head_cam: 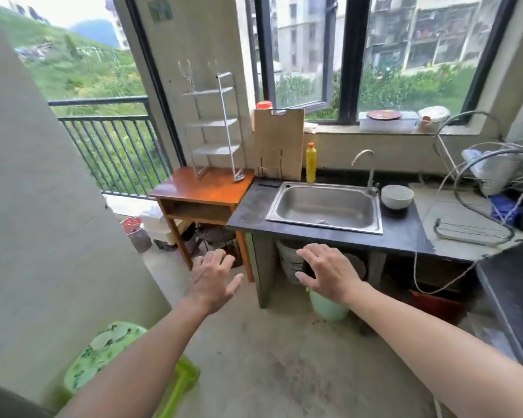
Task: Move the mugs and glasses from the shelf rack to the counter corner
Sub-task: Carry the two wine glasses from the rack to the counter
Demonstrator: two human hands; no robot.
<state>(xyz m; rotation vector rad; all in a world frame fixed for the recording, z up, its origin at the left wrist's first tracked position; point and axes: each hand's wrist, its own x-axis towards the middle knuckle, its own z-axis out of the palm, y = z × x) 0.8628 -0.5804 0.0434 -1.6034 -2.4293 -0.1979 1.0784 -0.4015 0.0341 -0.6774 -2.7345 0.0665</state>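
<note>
A white wire shelf rack (213,128) stands on a small orange-brown wooden table (206,188) left of the sink; its tiers show no mugs or glasses. The dark counter (399,230) runs right from the table and turns a corner at the far right. My left hand (213,280) and my right hand (329,271) are stretched out in front of me over the floor, well short of the rack and below the counter's edge. Both have fingers spread and hold nothing.
A steel sink (325,206) with a tap, a white bowl (397,196), a yellow bottle (310,162) and a leaning cutting board (279,144) sit on the counter. A wire dish rack (477,188) crowds the right end. A green stool (103,354) is at my lower left, buckets under the counter.
</note>
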